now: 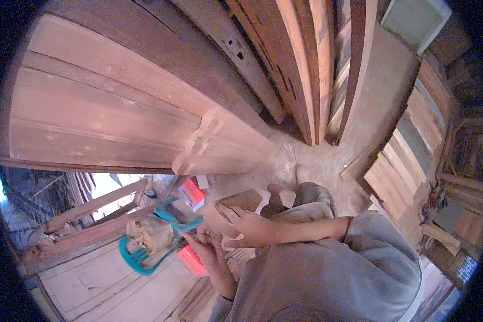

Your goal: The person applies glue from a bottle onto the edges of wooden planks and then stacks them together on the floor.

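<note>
My left hand (210,248) is turned palm up beside the teal plastic chair, its thumb out and its fingers loosely curled; I see nothing in it. Close by on the right, my right hand (247,224) has its fingers stretched out, over or touching a flat brown sheet (217,220) that may be cardboard or sandpaper. Another flat brown piece (244,200) lies just beyond it. A red box (192,261) sits by my left wrist, and a red and white box (192,192) lies farther off. The teal chair (139,263) bears a crumpled beige bag (151,233).
A large carved wooden panel (107,107) leans across the left and far side. Long boards (319,70) stand at the back, and more planks (402,163) are stacked at the right. A pale panelled surface (102,284) lies at the lower left. My bare foot (274,199) shows ahead.
</note>
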Motion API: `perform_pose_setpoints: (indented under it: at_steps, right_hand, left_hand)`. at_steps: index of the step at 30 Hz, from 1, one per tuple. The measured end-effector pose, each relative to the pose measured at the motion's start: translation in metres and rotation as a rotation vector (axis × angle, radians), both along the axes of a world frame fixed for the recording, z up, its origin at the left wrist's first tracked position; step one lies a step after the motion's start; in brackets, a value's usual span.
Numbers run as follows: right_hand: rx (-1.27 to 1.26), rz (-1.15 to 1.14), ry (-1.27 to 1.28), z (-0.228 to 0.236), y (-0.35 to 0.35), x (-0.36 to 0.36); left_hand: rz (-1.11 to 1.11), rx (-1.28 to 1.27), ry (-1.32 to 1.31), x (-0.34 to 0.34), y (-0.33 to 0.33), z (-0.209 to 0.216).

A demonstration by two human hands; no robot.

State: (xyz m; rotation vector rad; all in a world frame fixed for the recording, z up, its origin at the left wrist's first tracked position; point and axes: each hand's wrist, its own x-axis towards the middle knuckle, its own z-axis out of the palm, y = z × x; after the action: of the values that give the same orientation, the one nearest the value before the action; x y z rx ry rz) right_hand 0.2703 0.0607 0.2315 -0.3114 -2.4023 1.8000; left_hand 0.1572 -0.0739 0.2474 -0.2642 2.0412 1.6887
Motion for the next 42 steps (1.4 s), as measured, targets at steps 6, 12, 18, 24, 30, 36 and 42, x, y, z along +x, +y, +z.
perform_pose_setpoints:
  at_steps: [6, 12, 18, 24, 30, 36, 42]
  right_hand:
    - [0.211, 0.028, -0.117, 0.038, 0.049, 0.039]
    - [0.393, 0.05, -0.179, 0.038, 0.082, 0.034]
    - [0.624, 0.141, -0.312, 0.024, 0.136, 0.025]
    - [0.809, 0.248, -0.425, 0.0, 0.205, 0.0]
    - [0.935, 0.231, -0.525, -0.042, 0.254, -0.038]
    - [0.915, 0.28, -0.394, -0.075, 0.309, -0.078]
    - [0.884, 0.296, -0.404, -0.067, 0.347, -0.12]
  left_hand:
    - [0.142, 0.434, -0.294, 0.04, 0.03, 0.013]
    - [-0.115, 0.668, -0.518, 0.044, 0.045, -0.022]
    - [-0.404, 0.902, -0.756, 0.036, 0.09, -0.079]
    - [-0.393, 0.843, -0.86, 0.034, 0.175, -0.12]
    - [-0.342, 0.981, -0.882, 0.016, 0.221, -0.141]
    - [-0.19, 1.041, -0.794, 0.007, 0.267, -0.175]
    - [-0.033, 1.067, -0.726, -0.03, 0.308, -0.158]
